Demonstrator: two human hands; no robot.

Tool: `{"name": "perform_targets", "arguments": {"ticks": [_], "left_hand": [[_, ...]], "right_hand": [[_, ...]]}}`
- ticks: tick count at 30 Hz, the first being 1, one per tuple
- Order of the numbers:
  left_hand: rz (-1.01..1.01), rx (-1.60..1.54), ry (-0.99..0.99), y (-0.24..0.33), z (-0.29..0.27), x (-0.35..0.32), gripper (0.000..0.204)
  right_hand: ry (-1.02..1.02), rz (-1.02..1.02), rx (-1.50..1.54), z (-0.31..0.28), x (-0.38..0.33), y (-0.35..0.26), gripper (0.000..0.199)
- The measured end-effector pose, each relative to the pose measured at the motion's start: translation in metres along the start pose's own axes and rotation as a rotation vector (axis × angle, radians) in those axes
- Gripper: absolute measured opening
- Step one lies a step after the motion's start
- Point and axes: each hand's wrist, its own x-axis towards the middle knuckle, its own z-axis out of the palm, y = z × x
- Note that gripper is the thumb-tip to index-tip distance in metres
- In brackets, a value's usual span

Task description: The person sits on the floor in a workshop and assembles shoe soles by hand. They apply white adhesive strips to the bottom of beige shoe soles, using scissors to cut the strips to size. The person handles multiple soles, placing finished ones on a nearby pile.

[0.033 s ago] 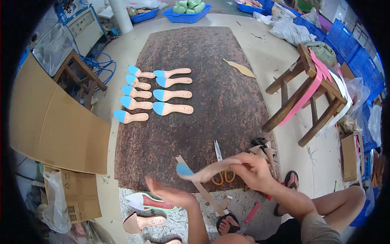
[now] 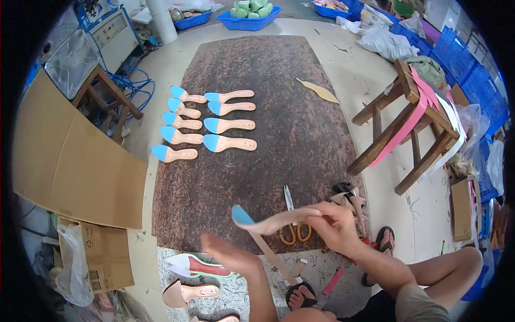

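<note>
My right hand [image 2: 335, 225] grips the heel end of a tan shoe insole with a blue tip [image 2: 271, 221] and holds it level above the near edge of a dark stone slab [image 2: 279, 107]. Just below the insole's blue end is my left hand [image 2: 230, 255], flat, blurred and holding nothing. A thin tan strip [image 2: 276, 263] runs slantwise under the insole. Orange-handled scissors [image 2: 292, 228] lie on the slab beneath my right hand. Several matching blue-tipped insoles [image 2: 214, 123] lie in two columns on the slab's left side.
A wooden stool [image 2: 407, 123] draped with pink strips stands on the right. A large cardboard sheet [image 2: 70, 161] leans at the left. More insoles [image 2: 193, 292] lie by my knees. A single tan piece [image 2: 319, 91] rests on the slab's far right. Blue trays [image 2: 249, 16] stand at the back.
</note>
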Motion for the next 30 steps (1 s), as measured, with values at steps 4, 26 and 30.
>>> {"name": "perform_targets", "arguments": {"ticks": [4,26,30], "left_hand": [[-1.142,-0.474,-0.015,0.046,0.055,-0.033,0.032],[-0.905,-0.385,-0.127,-0.022,0.003,-0.003,0.043],[-0.856,-0.508,-0.269,-0.041,-0.054,0.060,0.048]], "right_hand": [[0.004,-0.059,0.001,0.018,-0.023,0.043,0.030],[0.011,0.248,-0.238,0.047,-0.005,0.055,0.020],[-0.316,0.427,-0.611,0.048,-0.069,0.117,0.031]]}}
